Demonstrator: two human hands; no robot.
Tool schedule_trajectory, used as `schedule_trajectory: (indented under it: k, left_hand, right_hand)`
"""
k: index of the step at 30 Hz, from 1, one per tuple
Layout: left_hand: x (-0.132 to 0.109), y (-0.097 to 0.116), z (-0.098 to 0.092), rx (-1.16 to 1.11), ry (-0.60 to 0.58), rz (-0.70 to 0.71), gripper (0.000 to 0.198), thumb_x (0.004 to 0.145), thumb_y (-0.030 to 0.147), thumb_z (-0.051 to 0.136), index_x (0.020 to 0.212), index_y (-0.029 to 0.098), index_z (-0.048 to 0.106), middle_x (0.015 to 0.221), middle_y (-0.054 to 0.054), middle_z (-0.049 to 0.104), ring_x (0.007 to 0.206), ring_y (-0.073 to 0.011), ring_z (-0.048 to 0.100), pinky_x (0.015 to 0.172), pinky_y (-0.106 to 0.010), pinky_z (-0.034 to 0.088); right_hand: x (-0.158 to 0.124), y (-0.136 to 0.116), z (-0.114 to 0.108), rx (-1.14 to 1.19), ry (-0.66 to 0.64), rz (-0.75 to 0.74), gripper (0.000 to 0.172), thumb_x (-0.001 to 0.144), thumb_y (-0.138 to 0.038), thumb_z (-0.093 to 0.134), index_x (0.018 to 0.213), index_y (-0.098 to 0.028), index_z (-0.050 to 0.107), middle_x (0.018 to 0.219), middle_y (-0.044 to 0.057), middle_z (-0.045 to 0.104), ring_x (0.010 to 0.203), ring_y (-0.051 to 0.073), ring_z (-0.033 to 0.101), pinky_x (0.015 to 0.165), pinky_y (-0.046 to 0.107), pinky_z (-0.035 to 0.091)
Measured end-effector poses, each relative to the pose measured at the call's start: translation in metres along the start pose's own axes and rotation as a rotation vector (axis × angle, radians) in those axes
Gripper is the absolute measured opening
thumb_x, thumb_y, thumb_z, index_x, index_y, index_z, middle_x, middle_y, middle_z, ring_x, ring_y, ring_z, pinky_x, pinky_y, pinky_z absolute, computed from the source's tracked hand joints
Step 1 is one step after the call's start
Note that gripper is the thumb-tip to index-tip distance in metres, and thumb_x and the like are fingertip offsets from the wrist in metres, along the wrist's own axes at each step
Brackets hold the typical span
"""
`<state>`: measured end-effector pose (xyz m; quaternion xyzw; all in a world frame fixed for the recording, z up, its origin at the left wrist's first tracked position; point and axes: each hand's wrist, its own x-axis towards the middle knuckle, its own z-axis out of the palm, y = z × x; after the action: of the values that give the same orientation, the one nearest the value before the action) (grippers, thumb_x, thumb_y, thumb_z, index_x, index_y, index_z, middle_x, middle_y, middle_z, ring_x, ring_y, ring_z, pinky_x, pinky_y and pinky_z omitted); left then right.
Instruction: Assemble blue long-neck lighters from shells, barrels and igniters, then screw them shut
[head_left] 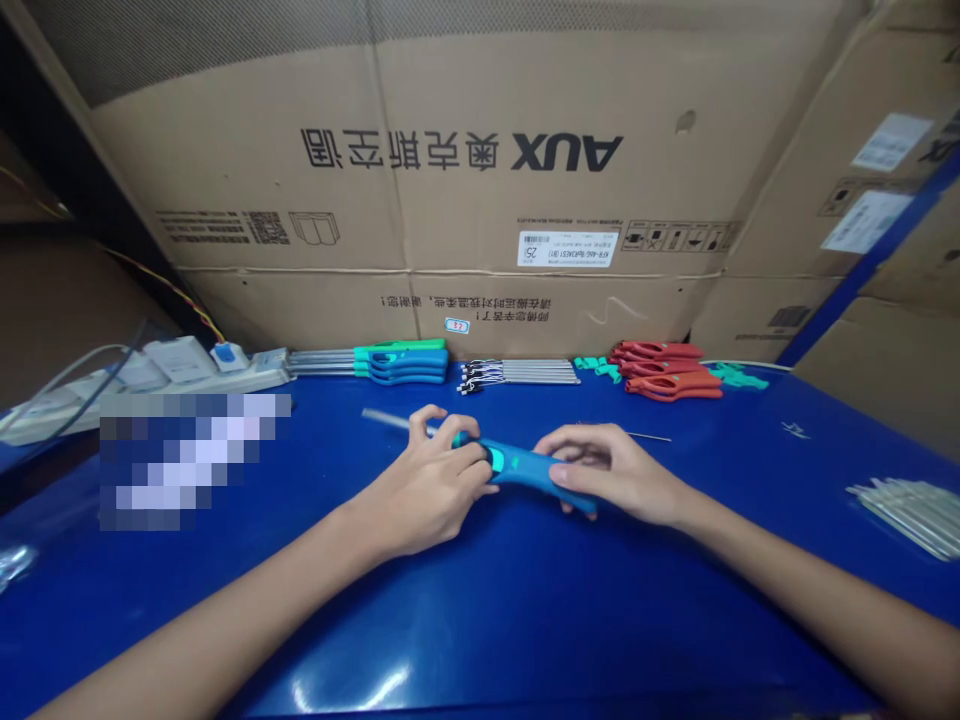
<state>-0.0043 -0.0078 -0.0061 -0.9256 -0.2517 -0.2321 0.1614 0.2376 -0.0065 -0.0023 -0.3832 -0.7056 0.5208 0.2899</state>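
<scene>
A blue long-necked lighter with a green trigger lies across the middle, its metal tube angled to the upper left. My left hand is closed around the front of its body, near the trigger and the base of the tube. My right hand grips the rear end of the handle, thumb on the near side. Parts of the trigger area are hidden behind my left fingers. Just beyond my right hand a thin metal rod lies on the blue table.
At the back are stacked blue and green lighters, metal tubes with wires, small green parts and red lighter bodies. Clear tubes lie right. A power strip stands left. Cardboard walls the rear.
</scene>
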Motion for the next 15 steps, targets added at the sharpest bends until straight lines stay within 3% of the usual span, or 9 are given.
schedule_trajectory:
  k: [3, 5, 8, 10, 15]
  left_hand:
    - [0.002, 0.003, 0.002, 0.113, 0.122, 0.001, 0.015, 0.091, 0.011, 0.051, 0.087, 0.017, 0.064, 0.088, -0.004, 0.07, 0.097, -0.0281, 0.053, 0.086, -0.049, 0.03]
    - [0.002, 0.003, 0.002, 0.132, 0.18, 0.014, 0.018, 0.092, 0.009, 0.048, 0.089, 0.016, 0.065, 0.091, -0.004, 0.071, 0.093, -0.0266, 0.055, 0.085, -0.049, 0.034]
    - [0.002, -0.001, 0.002, 0.047, 0.257, 0.061, 0.013, 0.092, 0.01, 0.052, 0.097, 0.011, 0.064, 0.098, -0.008, 0.072, 0.093, -0.0237, 0.058, 0.086, -0.045, 0.046]
    - [0.002, -0.003, 0.003, -0.037, 0.315, 0.105, 0.013, 0.09, 0.008, 0.056, 0.101, 0.009, 0.063, 0.1, -0.01, 0.072, 0.094, -0.0215, 0.062, 0.085, -0.039, 0.053]
    - [-0.002, -0.004, 0.01, -0.165, 0.442, 0.116, 0.016, 0.087, 0.008, 0.061, 0.103, 0.013, 0.063, 0.099, -0.008, 0.074, 0.091, -0.0158, 0.07, 0.091, -0.033, 0.058]
  right_hand:
    - [0.002, 0.001, 0.01, 0.475, -0.256, 0.197, 0.051, 0.076, -0.032, 0.065, 0.12, -0.018, 0.046, 0.082, 0.007, 0.069, 0.058, 0.019, 0.065, 0.038, 0.023, 0.045]
    - [0.003, 0.002, 0.016, 0.646, -0.322, 0.24, 0.055, 0.076, -0.024, 0.061, 0.126, -0.022, 0.039, 0.081, 0.005, 0.068, 0.052, 0.015, 0.061, 0.033, 0.017, 0.038]
    - [0.001, 0.001, 0.019, 0.785, -0.326, 0.251, 0.059, 0.077, -0.016, 0.053, 0.131, -0.029, 0.035, 0.068, -0.004, 0.06, 0.037, 0.006, 0.042, 0.034, 0.014, 0.025]
    - [-0.001, -0.002, 0.017, 0.837, -0.35, 0.252, 0.064, 0.075, -0.012, 0.051, 0.134, -0.031, 0.034, 0.059, -0.008, 0.049, 0.036, 0.004, 0.029, 0.038, 0.015, 0.025]
    - [-0.005, -0.005, 0.01, 0.868, -0.466, 0.291, 0.064, 0.078, -0.017, 0.048, 0.137, -0.032, 0.031, 0.056, -0.01, 0.038, 0.037, 0.005, 0.019, 0.04, 0.018, 0.02]
